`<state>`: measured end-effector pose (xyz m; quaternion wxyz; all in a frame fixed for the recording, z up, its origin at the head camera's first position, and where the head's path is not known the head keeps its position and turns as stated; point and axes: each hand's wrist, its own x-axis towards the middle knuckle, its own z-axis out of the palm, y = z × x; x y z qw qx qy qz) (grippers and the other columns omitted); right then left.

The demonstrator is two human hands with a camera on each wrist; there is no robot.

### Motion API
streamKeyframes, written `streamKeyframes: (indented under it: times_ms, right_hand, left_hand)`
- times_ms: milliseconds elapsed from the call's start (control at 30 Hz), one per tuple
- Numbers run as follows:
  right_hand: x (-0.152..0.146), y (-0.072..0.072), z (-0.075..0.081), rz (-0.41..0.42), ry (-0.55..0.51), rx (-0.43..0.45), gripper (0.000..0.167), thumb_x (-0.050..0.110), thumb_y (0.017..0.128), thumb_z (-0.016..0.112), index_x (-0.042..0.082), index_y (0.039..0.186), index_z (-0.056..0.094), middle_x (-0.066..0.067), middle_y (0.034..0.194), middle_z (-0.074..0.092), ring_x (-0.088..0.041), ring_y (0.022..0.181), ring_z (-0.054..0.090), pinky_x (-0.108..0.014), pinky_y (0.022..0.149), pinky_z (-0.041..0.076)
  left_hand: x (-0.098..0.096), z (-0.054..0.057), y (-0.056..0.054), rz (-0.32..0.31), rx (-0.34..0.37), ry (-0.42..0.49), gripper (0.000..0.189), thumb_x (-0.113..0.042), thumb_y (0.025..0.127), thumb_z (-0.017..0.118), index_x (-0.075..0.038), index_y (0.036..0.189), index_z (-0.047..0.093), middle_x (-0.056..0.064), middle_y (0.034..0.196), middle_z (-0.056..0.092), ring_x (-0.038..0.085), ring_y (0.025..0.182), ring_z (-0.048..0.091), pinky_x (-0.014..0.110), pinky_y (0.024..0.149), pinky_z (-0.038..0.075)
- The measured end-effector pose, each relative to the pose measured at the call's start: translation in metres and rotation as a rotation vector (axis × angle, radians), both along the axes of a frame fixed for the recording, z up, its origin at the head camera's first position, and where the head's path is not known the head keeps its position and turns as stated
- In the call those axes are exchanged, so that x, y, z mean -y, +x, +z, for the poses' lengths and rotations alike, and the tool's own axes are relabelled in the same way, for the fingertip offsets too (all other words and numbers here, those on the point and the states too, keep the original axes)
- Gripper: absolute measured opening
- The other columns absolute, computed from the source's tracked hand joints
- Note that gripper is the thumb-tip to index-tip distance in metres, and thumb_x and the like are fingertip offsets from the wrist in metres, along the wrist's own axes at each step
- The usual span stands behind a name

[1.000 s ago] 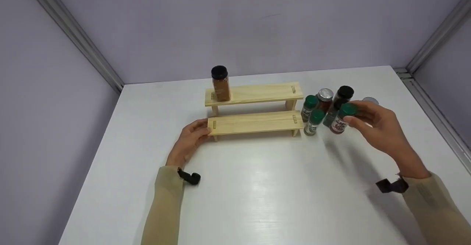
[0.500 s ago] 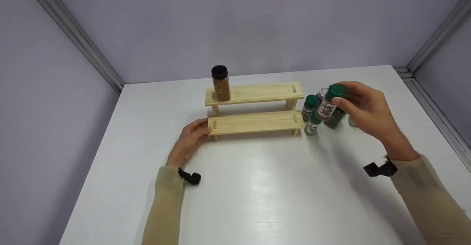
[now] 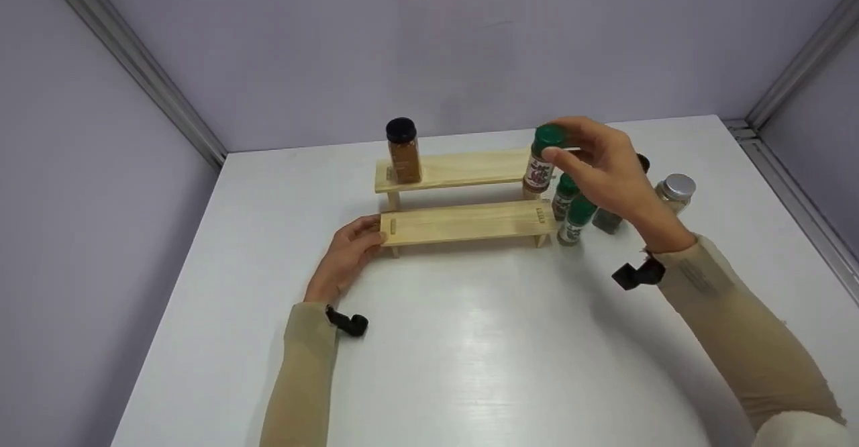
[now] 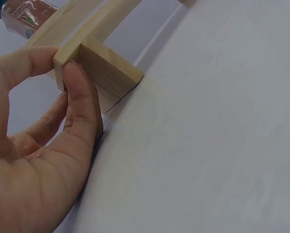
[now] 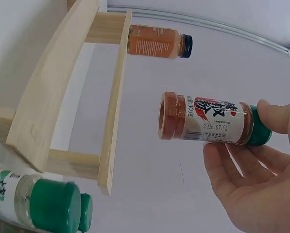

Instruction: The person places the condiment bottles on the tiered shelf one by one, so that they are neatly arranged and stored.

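My right hand point(image 3: 607, 168) grips a spice jar point(image 3: 538, 170) by its green cap, thumb on one side and fingers on the other. In the right wrist view that jar point(image 5: 210, 118) has a white label, reddish powder inside and its base toward the wooden rack. It hangs above the right end of the upper shelf point(image 3: 463, 169). My left hand point(image 3: 345, 251) pinches the left end of the lower shelf point(image 3: 463, 224) between thumb and fingers. A jar of orange-brown powder with a black cap point(image 3: 404, 155) stands upright at the upper shelf's left end.
Right of the rack stand two green-capped jars point(image 3: 576, 221), a dark jar point(image 3: 608, 221) partly behind my right hand, and a silver-capped jar point(image 3: 675, 192). The white table point(image 3: 429, 366) ends at a pale wall point(image 3: 322, 64) behind the rack.
My right hand has lifted the green-capped jar from beside the other jars and carried it left to the upper shelf. The left hand stays at the lower shelf's end.
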<state>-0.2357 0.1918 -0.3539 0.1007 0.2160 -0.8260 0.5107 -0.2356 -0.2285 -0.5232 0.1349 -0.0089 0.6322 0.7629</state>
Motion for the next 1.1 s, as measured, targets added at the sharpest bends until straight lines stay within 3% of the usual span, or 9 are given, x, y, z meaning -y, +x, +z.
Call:
streamKeyframes:
  times_ms: [233,433,567,733,1100]
  right_hand:
    - [0.029,-0.018,0.008,0.062,-0.044,-0.003,0.036,0.016,0.106,0.07,0.004,0.14,0.067,-0.011,0.126,0.074,-0.009,0.115,0.07,-0.019,0.097,0.057]
    - [0.052,-0.031,0.005,0.114,-0.063,-0.029,0.036,0.015,0.106,0.069,0.003,0.14,0.066,-0.012,0.126,0.073,-0.012,0.116,0.07,-0.021,0.096,0.058]
    - [0.068,-0.038,0.001,0.149,-0.054,-0.048,0.038,0.016,0.107,0.069,0.003,0.142,0.065,-0.012,0.127,0.072,-0.019,0.118,0.071,-0.023,0.096,0.058]
    - [0.084,-0.046,-0.003,0.181,-0.039,-0.04,0.04,0.017,0.108,0.067,0.003,0.145,0.062,-0.015,0.13,0.07,-0.026,0.122,0.07,-0.03,0.101,0.058]
    - [0.101,-0.067,-0.012,0.198,-0.023,-0.013,0.04,0.018,0.11,0.063,0.004,0.147,0.06,-0.015,0.132,0.069,-0.025,0.124,0.069,-0.039,0.107,0.056]
  left_hand:
    - [-0.003,-0.002,0.0,0.03,-0.023,-0.027,0.046,-0.003,0.103,0.066,0.001,0.147,0.055,0.015,0.142,0.061,0.021,0.121,0.063,0.027,0.097,0.057]
    - [-0.001,-0.001,-0.001,0.037,-0.065,-0.105,0.045,-0.004,0.101,0.07,0.0,0.145,0.059,0.017,0.139,0.062,0.023,0.119,0.065,0.03,0.093,0.06]
    - [0.005,-0.002,0.001,0.027,-0.056,-0.129,0.048,-0.008,0.099,0.075,-0.004,0.145,0.06,0.016,0.141,0.061,0.025,0.121,0.065,0.031,0.094,0.06]
    - [0.007,-0.003,0.004,0.025,-0.041,-0.112,0.05,-0.008,0.099,0.076,-0.003,0.146,0.059,0.017,0.141,0.06,0.025,0.122,0.065,0.031,0.095,0.06]
    - [-0.004,0.001,-0.002,0.007,-0.034,-0.117,0.052,-0.007,0.099,0.075,-0.003,0.148,0.058,0.016,0.141,0.062,0.024,0.12,0.065,0.029,0.093,0.06]
